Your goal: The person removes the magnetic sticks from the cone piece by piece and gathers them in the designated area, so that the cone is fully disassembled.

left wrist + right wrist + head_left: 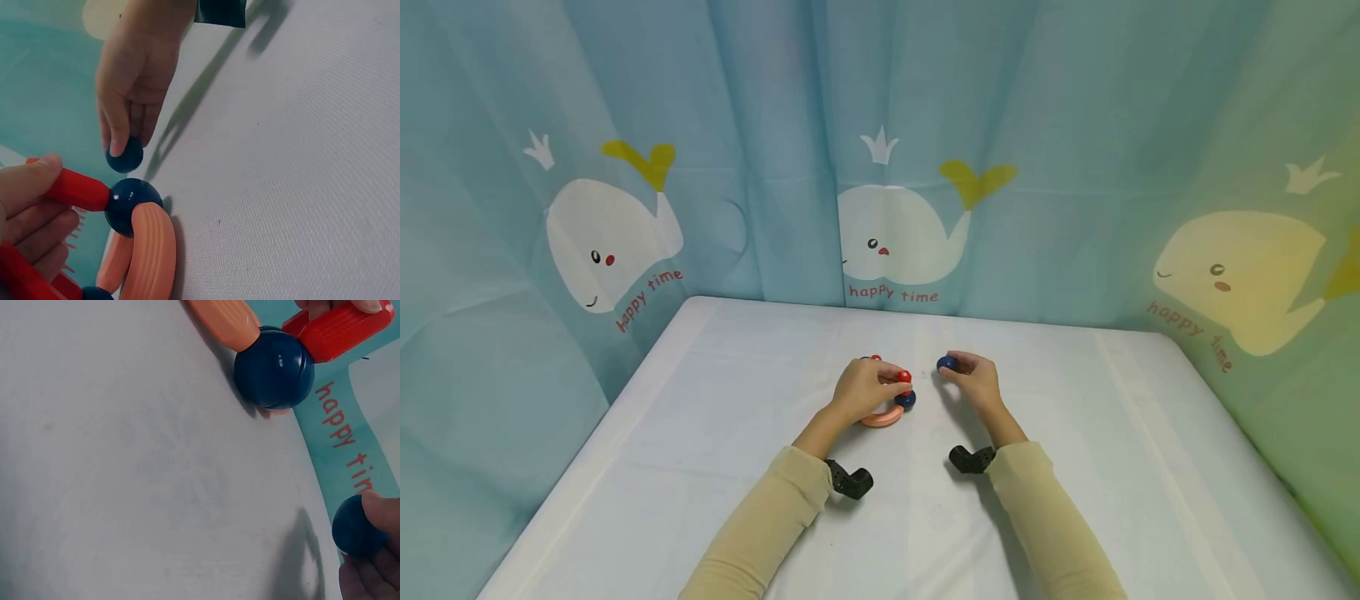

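My left hand (859,390) pinches the upper part of a red rod (81,190) between thumb and fingers. That rod rises from a dark blue ball (134,200), into which curved orange pieces (155,256) also run. Another red rod (15,269) and another blue ball (97,294) show at the lower left of the left wrist view, partly hidden by the hand. To the right, my right hand (976,379) holds a loose dark blue ball (356,528) with thumb and fingers, above the table and apart from the joined pieces.
The white table (1060,500) carries the joined pieces towards its far side. A blue curtain (775,125) printed with whales hangs behind and along the sides. Black wrist-worn devices (850,481) jut out beside the beige sleeves (767,517).
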The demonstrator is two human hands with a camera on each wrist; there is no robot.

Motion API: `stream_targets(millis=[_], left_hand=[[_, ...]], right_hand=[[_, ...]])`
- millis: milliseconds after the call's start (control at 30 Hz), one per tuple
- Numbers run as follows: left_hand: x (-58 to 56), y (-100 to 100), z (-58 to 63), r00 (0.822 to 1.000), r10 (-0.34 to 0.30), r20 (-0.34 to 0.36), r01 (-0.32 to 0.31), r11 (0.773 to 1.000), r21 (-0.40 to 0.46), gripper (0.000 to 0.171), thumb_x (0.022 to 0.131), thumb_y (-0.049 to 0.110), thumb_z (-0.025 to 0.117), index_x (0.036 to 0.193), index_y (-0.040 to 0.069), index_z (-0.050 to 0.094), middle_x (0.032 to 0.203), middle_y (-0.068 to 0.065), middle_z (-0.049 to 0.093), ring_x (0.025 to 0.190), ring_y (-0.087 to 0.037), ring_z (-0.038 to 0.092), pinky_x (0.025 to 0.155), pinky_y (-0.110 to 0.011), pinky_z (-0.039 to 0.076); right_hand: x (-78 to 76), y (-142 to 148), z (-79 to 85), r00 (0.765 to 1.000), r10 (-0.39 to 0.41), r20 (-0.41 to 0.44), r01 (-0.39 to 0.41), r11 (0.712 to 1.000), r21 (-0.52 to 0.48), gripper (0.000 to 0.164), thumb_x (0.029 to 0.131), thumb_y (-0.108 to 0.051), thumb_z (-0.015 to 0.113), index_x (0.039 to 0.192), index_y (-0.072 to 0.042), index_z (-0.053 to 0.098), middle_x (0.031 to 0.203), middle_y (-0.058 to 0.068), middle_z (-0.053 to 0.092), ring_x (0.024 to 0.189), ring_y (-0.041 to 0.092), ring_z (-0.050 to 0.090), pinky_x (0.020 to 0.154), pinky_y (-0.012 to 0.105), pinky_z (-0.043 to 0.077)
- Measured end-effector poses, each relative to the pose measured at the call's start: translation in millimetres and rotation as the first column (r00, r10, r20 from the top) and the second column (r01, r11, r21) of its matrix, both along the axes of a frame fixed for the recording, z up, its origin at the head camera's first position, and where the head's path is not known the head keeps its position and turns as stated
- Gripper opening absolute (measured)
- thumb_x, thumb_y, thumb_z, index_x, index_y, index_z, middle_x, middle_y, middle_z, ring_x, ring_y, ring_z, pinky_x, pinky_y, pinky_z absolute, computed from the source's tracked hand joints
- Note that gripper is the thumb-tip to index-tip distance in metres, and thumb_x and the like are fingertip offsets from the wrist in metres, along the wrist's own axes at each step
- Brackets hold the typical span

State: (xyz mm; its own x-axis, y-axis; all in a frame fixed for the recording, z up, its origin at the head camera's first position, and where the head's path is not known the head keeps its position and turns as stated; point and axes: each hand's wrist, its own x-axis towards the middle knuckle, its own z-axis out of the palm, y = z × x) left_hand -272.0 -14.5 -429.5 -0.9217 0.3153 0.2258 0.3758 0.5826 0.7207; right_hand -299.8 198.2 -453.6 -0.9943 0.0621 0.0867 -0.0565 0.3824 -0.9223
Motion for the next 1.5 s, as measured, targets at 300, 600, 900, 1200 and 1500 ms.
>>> stream_targets(millis=[300, 600, 900, 1200, 1500], left_hand=[[1.7, -1.7, -0.2, 1.000, 0.016, -0.001, -0.016, 1.000, -0.015, 0.025, 0.079, 0.031, 0.073, 0.098, 0.014, 0.073, 0.082, 0.010, 0.068, 0.078, -0.005, 0.062, 0.068, -0.023, 0.048], [4.7, -6.6, -0.7, 0.999, 0.014, -0.050, -0.016, 0.999, -0.046, 0.030, 0.078, 0.035, 0.073, 0.101, 0.016, 0.073, 0.081, 0.011, 0.067, 0.086, -0.014, 0.062, 0.071, -0.027, 0.047], [13.0, -33.3, -1.5, 0.997, 0.048, -0.052, -0.050, 0.998, -0.035, 0.045, 0.075, 0.040, 0.074, 0.113, 0.015, 0.068, 0.103, 0.000, 0.067, 0.081, -0.013, 0.058, 0.063, -0.026, 0.044], [26.7, -56.4, -27.6, 0.995, 0.091, -0.050, -0.084, 0.987, 0.133, 0.052, 0.073, 0.031, 0.078, 0.117, 0.006, 0.064, 0.112, -0.005, 0.064, 0.092, -0.019, 0.063, 0.069, -0.027, 0.050], [34.5, -63.9, -50.1, 0.996, 0.061, -0.069, -0.039, 0.957, 0.287, 0.051, 0.072, 0.018, 0.079, 0.117, 0.002, 0.063, 0.112, -0.007, 0.063, 0.101, -0.018, 0.061, 0.084, -0.030, 0.048]], right_hand=[[-0.2, 0.1, -6.6, 0.999, 0.030, 0.018, -0.032, 0.994, 0.109, 0.041, 0.082, -0.005, 0.067, 0.119, 0.010, 0.056, 0.117, 0.027, 0.056, 0.109, 0.036, 0.053, 0.093, 0.042, 0.041], [2.7, -0.4, -4.5, 1.000, 0.026, 0.010, -0.027, 0.993, 0.116, 0.054, 0.080, -0.017, 0.072, 0.124, 0.007, 0.052, 0.120, 0.024, 0.055, 0.109, 0.034, 0.054, 0.093, 0.041, 0.042], [22.0, -7.4, 9.3, 0.995, -0.022, -0.099, 0.019, 0.999, -0.033, 0.046, 0.079, -0.012, 0.073, 0.116, 0.010, 0.057, 0.116, 0.024, 0.057, 0.110, 0.031, 0.054, 0.095, 0.034, 0.040], [55.2, -20.0, 7.9, 0.994, 0.046, -0.102, -0.052, 0.997, -0.055, 0.044, 0.079, -0.013, 0.074, 0.114, 0.009, 0.059, 0.114, 0.023, 0.059, 0.108, 0.032, 0.054, 0.094, 0.035, 0.041], [88.5, -46.8, 3.8, 0.980, 0.159, -0.116, -0.168, 0.983, -0.074, 0.033, 0.077, -0.002, 0.072, 0.105, 0.011, 0.063, 0.105, 0.022, 0.063, 0.100, 0.033, 0.058, 0.089, 0.035, 0.045]])
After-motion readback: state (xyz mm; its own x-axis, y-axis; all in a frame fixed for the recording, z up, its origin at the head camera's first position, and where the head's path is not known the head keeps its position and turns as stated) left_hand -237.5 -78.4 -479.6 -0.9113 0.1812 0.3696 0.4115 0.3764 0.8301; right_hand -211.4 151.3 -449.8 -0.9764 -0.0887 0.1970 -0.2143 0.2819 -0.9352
